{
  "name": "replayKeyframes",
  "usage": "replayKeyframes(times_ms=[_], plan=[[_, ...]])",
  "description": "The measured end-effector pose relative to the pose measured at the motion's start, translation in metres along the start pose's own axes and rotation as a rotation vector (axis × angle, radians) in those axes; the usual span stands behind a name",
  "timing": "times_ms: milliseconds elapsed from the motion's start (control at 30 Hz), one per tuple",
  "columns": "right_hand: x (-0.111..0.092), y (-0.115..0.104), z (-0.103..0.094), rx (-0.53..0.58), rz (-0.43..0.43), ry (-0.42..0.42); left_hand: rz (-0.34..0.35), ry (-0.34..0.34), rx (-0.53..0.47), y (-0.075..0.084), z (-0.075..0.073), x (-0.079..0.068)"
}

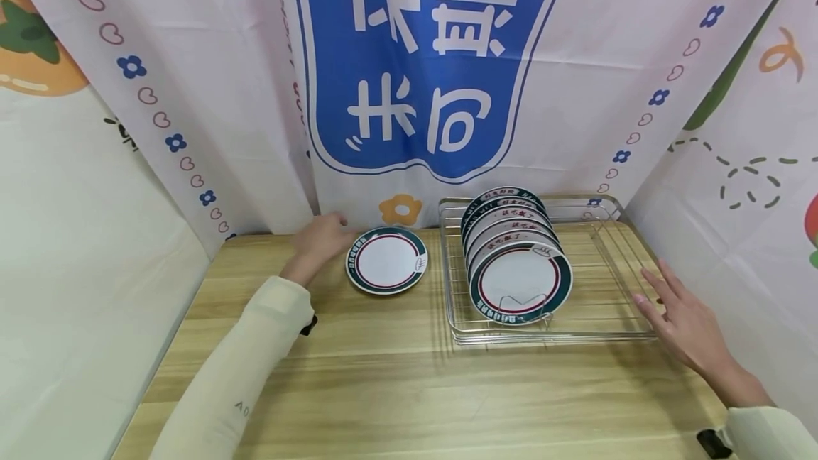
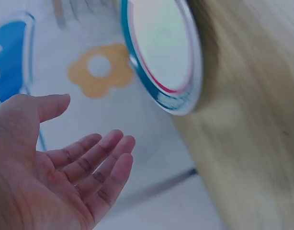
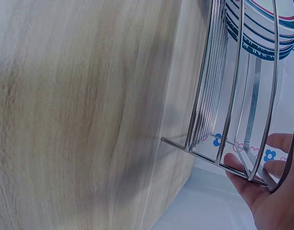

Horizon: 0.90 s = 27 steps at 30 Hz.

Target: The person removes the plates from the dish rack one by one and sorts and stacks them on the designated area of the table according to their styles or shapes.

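A white plate (image 1: 386, 261) with a green patterned rim and a red ring lies on the wooden table near the back cloth. Just left of it is my left hand (image 1: 322, 238), blurred in the head view. The left wrist view shows that hand (image 2: 84, 167) holding nothing, fingers loosely extended, with the plate (image 2: 161, 43) beyond the fingertips. To the right, a wire dish rack (image 1: 594, 336) holds several matching plates (image 1: 519, 281), standing in a leaning row. My right hand (image 1: 686, 321) touches the rack's right end rail, its thumb and fingers spread.
Printed white cloth (image 1: 255, 155) hangs behind the table and along both sides. The wooden table (image 1: 383, 389) extends in front of the plate and rack. The right half of the rack shows bare wires, and its frame (image 3: 204, 158) has thin protruding bars.
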State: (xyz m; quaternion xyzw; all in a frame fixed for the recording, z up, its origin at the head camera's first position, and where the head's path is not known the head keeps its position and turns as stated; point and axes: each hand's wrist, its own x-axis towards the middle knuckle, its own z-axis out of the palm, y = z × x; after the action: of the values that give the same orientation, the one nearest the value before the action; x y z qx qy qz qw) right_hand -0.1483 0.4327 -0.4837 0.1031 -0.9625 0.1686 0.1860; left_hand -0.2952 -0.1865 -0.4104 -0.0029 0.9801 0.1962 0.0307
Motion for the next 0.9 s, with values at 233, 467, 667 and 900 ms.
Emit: replayKeyframes(times_ms=[233,467,667,900], plan=[[-0.001,0.0,-0.001,0.007,0.002,-0.01,0.174,0.039,0.021,0.054,-0.003,-0.019],[0.001,-0.001,0.0,0.005,0.01,-0.022,0.343,0.083,0.075,0.102,-0.001,-0.039],[0.001,0.0,0.001,0.008,0.0,-0.011,0.461,0.077,0.067,0.137,0.006,-0.06],[0.001,0.002,0.002,-0.004,-0.007,0.007,0.617,0.034,0.005,0.164,0.022,-0.069]])
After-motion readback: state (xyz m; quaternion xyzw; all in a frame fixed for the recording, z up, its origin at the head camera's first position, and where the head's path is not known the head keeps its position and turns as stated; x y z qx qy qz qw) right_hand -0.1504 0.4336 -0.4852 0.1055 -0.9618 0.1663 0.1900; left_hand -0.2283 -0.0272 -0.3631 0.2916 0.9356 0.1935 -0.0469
